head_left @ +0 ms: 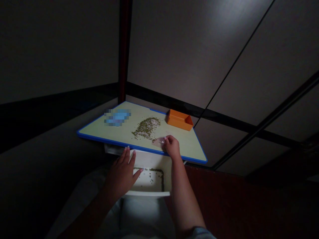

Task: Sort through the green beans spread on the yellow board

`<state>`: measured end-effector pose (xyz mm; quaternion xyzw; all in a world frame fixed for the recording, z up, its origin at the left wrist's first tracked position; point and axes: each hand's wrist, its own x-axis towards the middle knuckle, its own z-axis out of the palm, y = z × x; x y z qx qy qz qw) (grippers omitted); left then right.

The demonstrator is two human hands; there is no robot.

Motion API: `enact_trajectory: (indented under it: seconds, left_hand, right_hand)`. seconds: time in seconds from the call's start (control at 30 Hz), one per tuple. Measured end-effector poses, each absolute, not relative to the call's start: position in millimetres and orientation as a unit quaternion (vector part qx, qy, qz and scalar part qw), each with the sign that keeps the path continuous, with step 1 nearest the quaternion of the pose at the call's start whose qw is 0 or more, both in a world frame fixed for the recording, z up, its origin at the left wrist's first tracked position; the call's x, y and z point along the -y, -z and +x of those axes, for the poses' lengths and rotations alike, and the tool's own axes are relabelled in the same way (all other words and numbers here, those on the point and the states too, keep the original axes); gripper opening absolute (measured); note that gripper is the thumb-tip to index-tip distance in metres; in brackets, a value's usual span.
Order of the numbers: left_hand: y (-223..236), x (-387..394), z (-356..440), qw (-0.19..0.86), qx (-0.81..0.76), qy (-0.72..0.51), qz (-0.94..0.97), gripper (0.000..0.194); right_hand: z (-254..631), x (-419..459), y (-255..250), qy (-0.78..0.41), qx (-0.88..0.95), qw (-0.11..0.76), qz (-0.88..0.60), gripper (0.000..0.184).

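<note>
My right hand (171, 146) pinches a small clear plastic piece (159, 142) against the tabletop near its front edge. Beside the plastic lies a scattered heap of small green beans or grains (146, 127) on the pale table (183, 141) with a blue rim. My left hand (124, 172) is open, fingers spread, over the left side of a white bin (152, 155). Its fingertips rest by the bin's back rim, close to the table edge. More green grains lie along the bin's floor edges. My left hand and forearm hide the bin's left side.
An orange open box (179, 120) stands at the table's back right. A blurred blue patch (117, 117) is on the left of the table. Dark panelled walls (171, 49) rise behind, and a reddish floor (224, 202) shows at the right.
</note>
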<state>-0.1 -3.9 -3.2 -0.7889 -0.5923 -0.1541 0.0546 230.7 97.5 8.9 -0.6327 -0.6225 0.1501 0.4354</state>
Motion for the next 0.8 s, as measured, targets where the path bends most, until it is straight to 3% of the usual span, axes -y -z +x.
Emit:
enact_trajectory:
  seconds: [0.33, 0.8]
  left_hand:
    - [16.1, -2.3, -5.0, 0.08, 0.571, 0.19, -0.795, 0.066]
    - [28.7, -9.7, -10.0, 0.114, 0.549, 0.22, -0.798, 0.07]
  right_hand:
    - [223.5, -87.8, -31.5, -0.06, 0.542, 0.349, -0.762, 0.024]
    - [199.8, -112.6, -43.2, -0.032, 0.595, 0.282, -0.752, 0.023]
